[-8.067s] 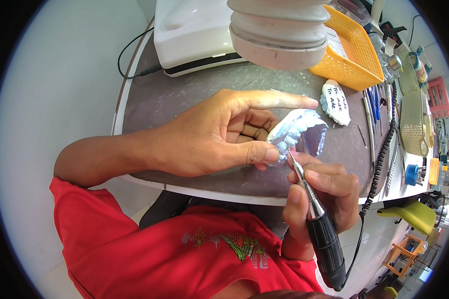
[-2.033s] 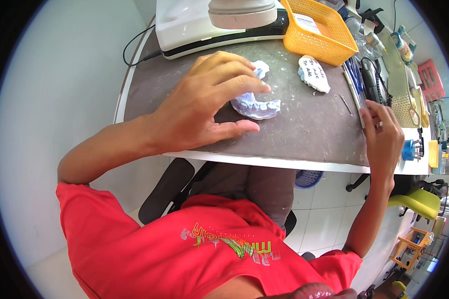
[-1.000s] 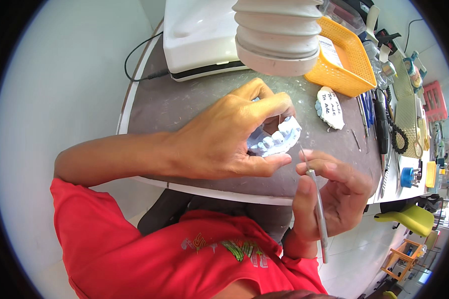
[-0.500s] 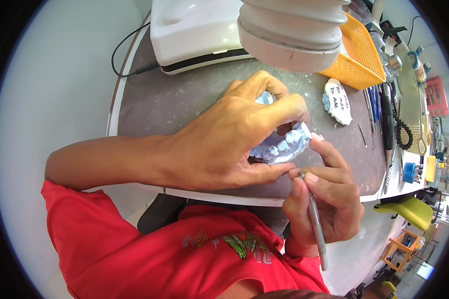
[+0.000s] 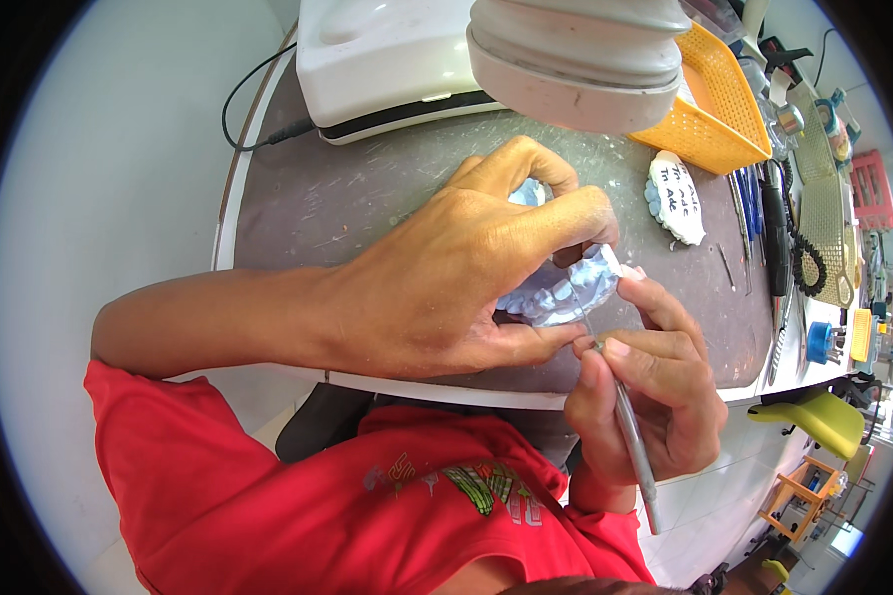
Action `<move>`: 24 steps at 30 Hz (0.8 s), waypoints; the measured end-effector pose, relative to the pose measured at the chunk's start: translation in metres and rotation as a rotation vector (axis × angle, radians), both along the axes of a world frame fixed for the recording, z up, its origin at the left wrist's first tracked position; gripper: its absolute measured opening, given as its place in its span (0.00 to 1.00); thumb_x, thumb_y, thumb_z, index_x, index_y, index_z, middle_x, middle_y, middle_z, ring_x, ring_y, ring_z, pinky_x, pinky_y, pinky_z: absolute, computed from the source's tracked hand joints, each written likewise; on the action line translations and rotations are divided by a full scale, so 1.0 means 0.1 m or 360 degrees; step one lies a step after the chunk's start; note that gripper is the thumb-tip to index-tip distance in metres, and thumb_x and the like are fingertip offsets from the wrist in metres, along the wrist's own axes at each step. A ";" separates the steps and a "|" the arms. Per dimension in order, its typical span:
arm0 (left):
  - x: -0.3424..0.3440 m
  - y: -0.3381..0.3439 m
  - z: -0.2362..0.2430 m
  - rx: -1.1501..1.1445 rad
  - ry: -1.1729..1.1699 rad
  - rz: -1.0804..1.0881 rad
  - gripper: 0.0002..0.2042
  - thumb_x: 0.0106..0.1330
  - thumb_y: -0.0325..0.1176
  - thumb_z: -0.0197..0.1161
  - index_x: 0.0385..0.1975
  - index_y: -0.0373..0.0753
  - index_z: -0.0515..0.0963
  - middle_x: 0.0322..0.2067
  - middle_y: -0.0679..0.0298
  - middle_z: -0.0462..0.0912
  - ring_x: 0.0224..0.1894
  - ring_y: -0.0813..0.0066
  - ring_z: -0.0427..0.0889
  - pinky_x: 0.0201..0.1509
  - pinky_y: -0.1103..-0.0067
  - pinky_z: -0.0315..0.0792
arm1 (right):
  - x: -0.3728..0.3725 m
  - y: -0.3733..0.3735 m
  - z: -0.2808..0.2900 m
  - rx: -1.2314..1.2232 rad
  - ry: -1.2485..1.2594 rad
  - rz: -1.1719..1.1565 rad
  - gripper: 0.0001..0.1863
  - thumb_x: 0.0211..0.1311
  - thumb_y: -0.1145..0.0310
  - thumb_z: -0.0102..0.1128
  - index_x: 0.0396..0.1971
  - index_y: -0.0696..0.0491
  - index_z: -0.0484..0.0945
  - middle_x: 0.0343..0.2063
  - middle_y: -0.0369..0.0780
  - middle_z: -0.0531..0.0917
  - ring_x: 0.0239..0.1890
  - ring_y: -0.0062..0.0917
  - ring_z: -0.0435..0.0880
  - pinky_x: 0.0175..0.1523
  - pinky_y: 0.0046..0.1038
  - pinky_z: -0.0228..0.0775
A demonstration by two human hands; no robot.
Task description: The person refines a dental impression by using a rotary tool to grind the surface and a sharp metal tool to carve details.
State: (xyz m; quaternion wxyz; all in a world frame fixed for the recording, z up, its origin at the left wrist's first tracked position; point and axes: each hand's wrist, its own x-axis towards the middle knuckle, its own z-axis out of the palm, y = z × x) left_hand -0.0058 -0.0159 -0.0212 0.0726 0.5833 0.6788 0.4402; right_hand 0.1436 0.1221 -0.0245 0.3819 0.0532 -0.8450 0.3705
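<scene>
Gripping a pale blue dental cast (image 5: 564, 294) in the left hand (image 5: 446, 278), fingers curling over its top and thumb pressing along its lower edge, teeth side facing the body. Holding it just above the near edge of the grey worktop (image 5: 367, 208), close to the chest. Pinching a slim metal hand tool (image 5: 625, 426) in the right hand (image 5: 650, 397), closed around it pen-fashion, thumb and forefinger squeezing near the tip. Touching the tool's fine point to the cast's tooth row, right fingertips resting against the cast's right end.

Lying further back on the worktop, near the right: a second cast (image 5: 673, 196), white with a blue rim. Standing beyond it, an orange mesh basket (image 5: 714, 119). Hanging overhead, a round grey lamp head (image 5: 575, 50). Sitting at the far edge, a white machine (image 5: 387, 50) with a black cable (image 5: 243, 109) trailing to the left. Lining the right side, assorted tools (image 5: 764, 213).
</scene>
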 end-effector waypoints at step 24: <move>-0.03 -0.01 0.07 -0.0149 -0.0114 -0.0174 0.26 0.53 0.30 0.73 0.52 0.37 0.72 0.50 0.56 0.65 0.50 0.62 0.73 0.53 0.72 0.72 | -0.05 0.01 -0.03 -0.0194 0.0071 0.0051 0.07 0.52 0.83 0.62 0.31 0.57 0.79 0.18 0.40 0.81 0.25 0.25 0.81 0.56 0.49 0.76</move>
